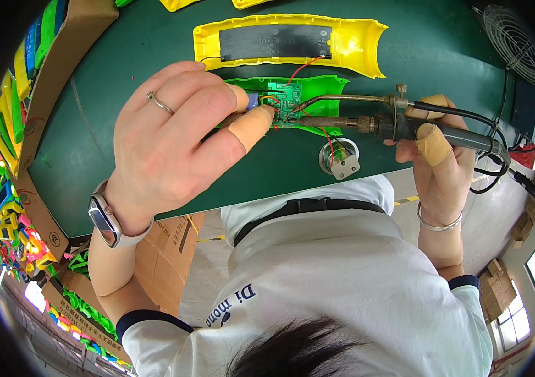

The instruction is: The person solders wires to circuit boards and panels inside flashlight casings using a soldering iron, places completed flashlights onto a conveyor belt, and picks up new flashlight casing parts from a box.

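The right hand (434, 147) has its grip closed around the dark handle of a soldering iron (368, 122), whose tip meets the small green circuit board (289, 100). The left hand (173, 141) pinches the near end of the green plastic shell (318, 88) that carries the board, bandaged fingers pressing at its edge. The shell lies on the green table (142, 56), just beside a yellow shell half (362, 44). A round metal tin (338, 157) sits near the table's edge.

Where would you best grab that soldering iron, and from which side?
By the dark handle of the soldering iron, coming from the person's right, where the right hand grips it. The bare metal shaft and tip point left toward the green circuit board, so that end stays clear.
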`<control>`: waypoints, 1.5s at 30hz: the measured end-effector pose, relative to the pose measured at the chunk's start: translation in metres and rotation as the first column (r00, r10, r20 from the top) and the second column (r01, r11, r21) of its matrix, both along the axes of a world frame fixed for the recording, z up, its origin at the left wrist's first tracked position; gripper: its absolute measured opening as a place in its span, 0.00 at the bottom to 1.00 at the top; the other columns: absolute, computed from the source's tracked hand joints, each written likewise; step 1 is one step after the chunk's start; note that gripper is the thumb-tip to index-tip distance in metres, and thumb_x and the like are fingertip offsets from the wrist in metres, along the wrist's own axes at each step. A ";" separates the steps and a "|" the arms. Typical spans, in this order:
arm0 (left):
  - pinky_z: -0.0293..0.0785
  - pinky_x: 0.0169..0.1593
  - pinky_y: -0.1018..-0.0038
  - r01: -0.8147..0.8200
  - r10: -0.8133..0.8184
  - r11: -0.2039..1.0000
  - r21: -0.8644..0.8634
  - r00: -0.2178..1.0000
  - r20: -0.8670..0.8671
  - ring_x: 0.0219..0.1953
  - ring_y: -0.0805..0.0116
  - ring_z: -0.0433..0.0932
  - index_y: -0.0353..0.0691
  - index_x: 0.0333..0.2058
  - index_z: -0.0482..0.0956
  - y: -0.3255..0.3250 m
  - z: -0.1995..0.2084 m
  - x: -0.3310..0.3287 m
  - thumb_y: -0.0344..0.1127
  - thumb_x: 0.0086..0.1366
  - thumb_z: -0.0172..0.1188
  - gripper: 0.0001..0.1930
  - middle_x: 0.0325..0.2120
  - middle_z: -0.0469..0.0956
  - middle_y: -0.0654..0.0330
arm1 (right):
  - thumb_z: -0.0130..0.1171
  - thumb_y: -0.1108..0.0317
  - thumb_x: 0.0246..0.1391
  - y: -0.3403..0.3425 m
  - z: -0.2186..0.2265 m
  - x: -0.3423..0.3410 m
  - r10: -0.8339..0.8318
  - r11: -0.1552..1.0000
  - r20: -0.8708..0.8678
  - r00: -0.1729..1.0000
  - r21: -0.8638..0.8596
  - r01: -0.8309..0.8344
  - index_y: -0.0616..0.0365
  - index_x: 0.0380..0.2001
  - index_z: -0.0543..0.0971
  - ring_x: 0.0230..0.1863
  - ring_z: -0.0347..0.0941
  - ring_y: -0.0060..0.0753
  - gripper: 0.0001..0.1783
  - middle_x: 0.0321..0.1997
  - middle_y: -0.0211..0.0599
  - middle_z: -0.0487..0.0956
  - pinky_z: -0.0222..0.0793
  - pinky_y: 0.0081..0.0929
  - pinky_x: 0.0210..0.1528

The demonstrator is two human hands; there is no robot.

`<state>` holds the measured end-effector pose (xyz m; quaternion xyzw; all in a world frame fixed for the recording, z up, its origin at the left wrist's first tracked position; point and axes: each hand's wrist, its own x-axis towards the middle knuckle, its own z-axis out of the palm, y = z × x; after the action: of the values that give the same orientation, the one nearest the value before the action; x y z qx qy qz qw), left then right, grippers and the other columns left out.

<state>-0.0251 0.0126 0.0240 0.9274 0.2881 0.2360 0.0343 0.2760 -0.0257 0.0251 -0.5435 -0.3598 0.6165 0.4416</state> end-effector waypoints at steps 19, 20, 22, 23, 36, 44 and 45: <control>0.77 0.44 0.65 -0.251 0.243 0.965 -0.081 0.965 -0.094 0.39 0.56 0.79 0.42 0.45 0.81 0.028 0.018 0.013 0.31 0.57 0.68 0.16 0.39 0.79 0.59 | 0.49 0.58 0.70 0.015 -0.013 0.031 0.026 0.955 -0.409 0.912 0.281 0.098 0.60 0.53 0.76 0.38 0.69 0.26 0.18 0.38 0.34 0.78 0.66 0.36 0.47; 0.76 0.44 0.65 -0.272 0.252 0.958 -0.092 0.951 -0.181 0.41 0.55 0.79 0.42 0.46 0.79 0.031 0.016 0.014 0.32 0.58 0.67 0.16 0.41 0.78 0.58 | 0.49 0.57 0.70 0.016 -0.013 0.033 0.023 0.949 -0.422 0.906 0.294 0.113 0.60 0.53 0.76 0.38 0.68 0.26 0.19 0.39 0.34 0.78 0.65 0.35 0.47; 0.75 0.44 0.64 -0.281 0.241 0.951 -0.132 0.937 -0.254 0.43 0.54 0.77 0.43 0.48 0.76 0.037 0.015 0.016 0.32 0.56 0.68 0.20 0.42 0.77 0.59 | 0.48 0.57 0.71 0.018 -0.012 0.039 0.027 0.942 -0.467 0.884 0.308 0.134 0.60 0.53 0.76 0.38 0.67 0.24 0.20 0.40 0.34 0.78 0.63 0.34 0.46; 0.75 0.43 0.64 -0.270 0.223 0.952 -0.145 0.934 -0.279 0.43 0.54 0.77 0.43 0.47 0.76 0.040 0.015 0.015 0.32 0.55 0.69 0.20 0.40 0.76 0.58 | 0.48 0.56 0.71 0.018 -0.011 0.041 0.028 0.938 -0.493 0.870 0.313 0.147 0.60 0.53 0.76 0.39 0.67 0.23 0.20 0.41 0.34 0.78 0.63 0.33 0.46; 0.76 0.44 0.61 -0.166 0.139 0.959 -0.230 0.982 -0.128 0.45 0.52 0.77 0.44 0.58 0.71 0.018 0.021 -0.021 0.45 0.48 0.72 0.37 0.46 0.72 0.54 | 0.49 0.58 0.70 0.020 -0.021 0.058 -0.094 0.928 -0.496 0.863 0.271 0.257 0.60 0.53 0.75 0.36 0.60 0.22 0.19 0.32 0.26 0.70 0.57 0.26 0.41; 0.73 0.53 0.62 -0.279 0.226 0.935 -0.221 0.945 -0.235 0.53 0.55 0.73 0.40 0.63 0.67 -0.027 0.000 -0.010 0.45 0.53 0.70 0.40 0.51 0.72 0.57 | 0.51 0.61 0.70 0.031 -0.031 0.048 -0.059 0.941 -0.599 0.799 0.233 0.244 0.60 0.45 0.73 0.34 0.56 0.24 0.12 0.31 0.28 0.63 0.56 0.25 0.39; 0.73 0.53 0.61 -0.301 0.220 0.907 -0.294 0.935 -0.280 0.51 0.55 0.73 0.40 0.64 0.67 -0.028 0.000 -0.011 0.44 0.52 0.71 0.40 0.51 0.72 0.57 | 0.50 0.61 0.70 0.034 -0.031 0.048 -0.040 0.944 -0.594 0.804 0.240 0.224 0.60 0.44 0.73 0.33 0.56 0.24 0.12 0.30 0.27 0.63 0.56 0.25 0.39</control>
<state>-0.0360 -0.0153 0.0238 0.8827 0.4478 0.0725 0.1228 0.3236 0.0088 -0.0056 -0.2799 -0.2572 0.6586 0.6494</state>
